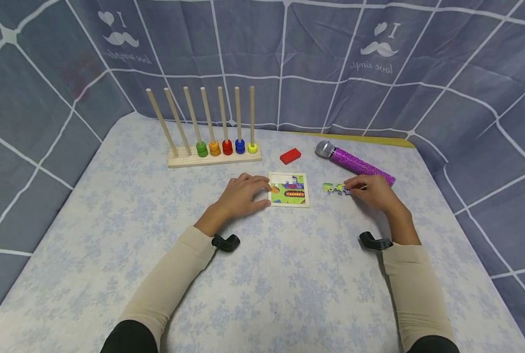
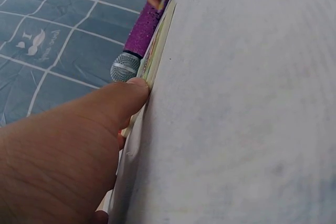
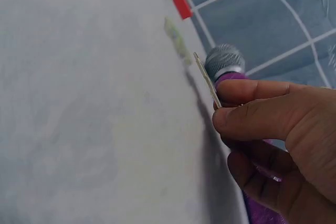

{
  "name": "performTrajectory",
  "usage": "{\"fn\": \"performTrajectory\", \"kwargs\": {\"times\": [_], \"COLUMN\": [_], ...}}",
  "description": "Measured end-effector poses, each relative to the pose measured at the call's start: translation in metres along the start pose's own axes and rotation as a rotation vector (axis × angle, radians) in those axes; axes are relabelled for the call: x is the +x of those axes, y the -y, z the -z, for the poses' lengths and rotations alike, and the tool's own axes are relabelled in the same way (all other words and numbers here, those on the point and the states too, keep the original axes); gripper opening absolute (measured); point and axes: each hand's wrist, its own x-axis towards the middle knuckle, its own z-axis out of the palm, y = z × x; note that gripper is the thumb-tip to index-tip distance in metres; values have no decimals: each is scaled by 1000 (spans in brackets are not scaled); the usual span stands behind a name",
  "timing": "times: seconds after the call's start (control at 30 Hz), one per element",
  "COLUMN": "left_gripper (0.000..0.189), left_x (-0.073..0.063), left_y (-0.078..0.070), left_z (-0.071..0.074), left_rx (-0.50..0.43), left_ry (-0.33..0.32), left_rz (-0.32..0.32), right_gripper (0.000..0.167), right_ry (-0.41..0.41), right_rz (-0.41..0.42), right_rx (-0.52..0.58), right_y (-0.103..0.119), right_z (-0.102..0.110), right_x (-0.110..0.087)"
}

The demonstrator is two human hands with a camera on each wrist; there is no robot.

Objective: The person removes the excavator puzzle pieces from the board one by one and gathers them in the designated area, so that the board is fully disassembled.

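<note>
A small wooden puzzle tray (image 1: 307, 191) with a colourful train picture lies flat on the table. A pale gap shows at the upper left of its picture. My left hand (image 1: 244, 195) holds the tray at its left edge, thumb at the near corner; in the left wrist view the thumb (image 2: 131, 95) presses against the side. Off to the right, my right hand (image 1: 372, 190) pinches a thin puzzle piece (image 3: 206, 78) between thumb and forefinger, seen edge-on in the right wrist view. Beside those fingertips, loose green puzzle pieces (image 1: 328, 188) lie on the table.
A purple glittery microphone (image 1: 359, 164) lies just beyond my right hand. A red block (image 1: 290, 156) sits behind the tray. At the back left stands a wooden peg rack (image 1: 213, 159) with coloured rings. A grey-blue curtain (image 1: 253, 54) hangs behind the table.
</note>
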Motion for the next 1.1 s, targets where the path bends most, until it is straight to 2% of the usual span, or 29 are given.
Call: {"fn": "performTrajectory", "kwargs": {"times": [0.1, 0.27, 0.47, 0.83, 1.1], "left_gripper": [38, 39, 39, 40, 37], "left_x": [-1, -2, 0, -1, -1], "left_y": [-1, 0, 2, 2, 1], "left_z": [0, 0, -2, -1, -2], "left_rx": [2, -7, 1, 1, -13], "left_ry": [10, 6, 3, 2, -13], "left_rz": [0, -6, -5, -2, -17], "right_gripper": [15, 15, 14, 11, 20], "right_ry": [-21, -27, -23, -35, 21], "right_rz": [13, 13, 1, -12, -76], "right_rx": [17, 15, -38, -24, -1], "right_y": [-10, -16, -10, -8, -6], "right_z": [-6, -9, -7, -7, -1], "right_x": [-6, -4, -5, -4, -7]}}
